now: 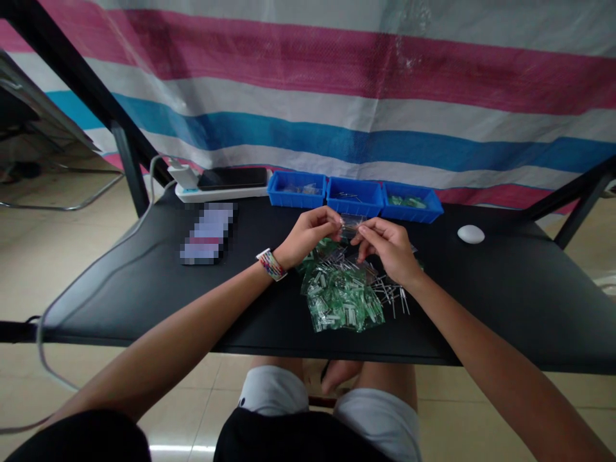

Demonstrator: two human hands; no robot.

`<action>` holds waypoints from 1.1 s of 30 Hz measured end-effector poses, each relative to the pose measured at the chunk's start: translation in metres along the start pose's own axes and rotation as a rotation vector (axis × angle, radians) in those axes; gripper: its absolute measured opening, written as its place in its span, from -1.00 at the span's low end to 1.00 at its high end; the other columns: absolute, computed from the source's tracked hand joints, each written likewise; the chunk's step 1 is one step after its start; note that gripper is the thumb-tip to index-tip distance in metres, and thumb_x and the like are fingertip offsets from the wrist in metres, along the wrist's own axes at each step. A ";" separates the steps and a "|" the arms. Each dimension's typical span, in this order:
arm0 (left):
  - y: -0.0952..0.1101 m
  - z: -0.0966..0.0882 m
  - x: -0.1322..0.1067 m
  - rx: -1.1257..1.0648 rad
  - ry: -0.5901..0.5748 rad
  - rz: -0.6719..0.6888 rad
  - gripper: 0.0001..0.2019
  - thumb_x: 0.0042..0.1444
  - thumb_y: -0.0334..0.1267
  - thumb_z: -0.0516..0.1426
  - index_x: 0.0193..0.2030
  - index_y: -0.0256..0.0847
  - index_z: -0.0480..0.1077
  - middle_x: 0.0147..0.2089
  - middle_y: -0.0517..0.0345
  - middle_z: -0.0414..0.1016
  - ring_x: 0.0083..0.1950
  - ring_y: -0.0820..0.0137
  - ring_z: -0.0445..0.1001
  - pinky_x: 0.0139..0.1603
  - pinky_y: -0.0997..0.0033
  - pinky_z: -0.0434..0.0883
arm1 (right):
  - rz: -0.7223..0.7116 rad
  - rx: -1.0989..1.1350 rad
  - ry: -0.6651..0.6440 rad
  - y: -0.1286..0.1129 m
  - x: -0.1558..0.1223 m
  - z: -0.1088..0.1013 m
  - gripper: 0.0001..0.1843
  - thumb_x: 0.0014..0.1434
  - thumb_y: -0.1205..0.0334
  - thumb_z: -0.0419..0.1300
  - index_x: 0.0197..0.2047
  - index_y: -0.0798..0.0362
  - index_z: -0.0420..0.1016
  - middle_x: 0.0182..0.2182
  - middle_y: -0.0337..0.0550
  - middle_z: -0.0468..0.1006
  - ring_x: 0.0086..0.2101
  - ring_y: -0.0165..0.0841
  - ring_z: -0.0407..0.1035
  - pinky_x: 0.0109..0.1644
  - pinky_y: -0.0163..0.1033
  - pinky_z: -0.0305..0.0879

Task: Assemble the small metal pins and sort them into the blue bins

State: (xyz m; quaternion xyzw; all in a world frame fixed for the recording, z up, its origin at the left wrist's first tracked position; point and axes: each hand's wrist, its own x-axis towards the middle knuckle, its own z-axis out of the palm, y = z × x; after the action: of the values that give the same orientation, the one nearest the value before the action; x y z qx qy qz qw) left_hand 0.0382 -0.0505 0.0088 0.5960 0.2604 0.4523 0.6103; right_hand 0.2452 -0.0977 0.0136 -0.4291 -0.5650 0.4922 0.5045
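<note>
Between my two hands a small clear plastic bag (353, 224) is stretched, with thin dark pieces showing through it. My left hand (315, 232) pinches its left side between thumb and fingers. On the right side, my right hand (389, 247) grips the bag the same way. Just below them lies a pile of small green-tinted clear packets (344, 301) with pale pieces inside. Loose thin metal pins (392, 292) are scattered at the pile's right side, partly under my right hand.
Three blue bins (355, 199) stand in a row at the back of the black table (269, 321), holding small items. At the left are a phone (209, 234), a white power strip (221, 191) with another phone on it, and a cable. A white mouse (470, 234) lies right.
</note>
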 end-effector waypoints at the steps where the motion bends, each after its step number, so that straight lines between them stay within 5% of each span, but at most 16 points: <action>1: 0.000 0.000 0.000 -0.002 0.000 0.001 -0.81 0.19 -0.20 0.32 -0.22 -0.27 0.48 -0.28 0.18 0.50 -0.30 0.48 0.55 -0.18 0.46 0.51 | -0.007 0.000 0.003 0.000 0.000 0.000 -0.67 0.26 -0.05 0.39 -0.25 0.07 0.55 -0.38 -0.16 0.65 -0.60 -0.43 0.48 -0.51 -0.29 0.45; 21: 0.002 0.000 0.000 0.067 -0.024 0.007 -0.84 0.21 -0.21 0.29 -0.22 -0.26 0.47 -0.31 0.19 0.51 -0.31 0.49 0.55 -0.19 0.47 0.51 | -0.046 -0.019 0.045 0.001 -0.001 0.002 -0.58 0.25 -0.14 0.41 -0.34 0.04 0.48 -0.46 -0.21 0.61 -0.59 -0.41 0.51 -0.50 -0.30 0.47; 33: 0.004 0.000 -0.001 0.124 -0.019 0.012 -0.78 0.23 -0.13 0.29 -0.20 -0.25 0.48 -0.33 0.17 0.53 -0.32 0.46 0.55 -0.20 0.45 0.49 | -0.035 -0.017 0.016 0.007 0.003 -0.002 -0.60 0.29 -0.09 0.37 -0.02 0.07 0.62 -0.32 -0.11 0.71 -0.58 -0.38 0.53 -0.47 -0.24 0.52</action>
State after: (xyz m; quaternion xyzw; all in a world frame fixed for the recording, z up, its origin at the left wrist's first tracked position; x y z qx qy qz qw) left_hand 0.0369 -0.0516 0.0123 0.6382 0.2786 0.4333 0.5721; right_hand 0.2467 -0.0937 0.0074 -0.4273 -0.5723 0.4751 0.5139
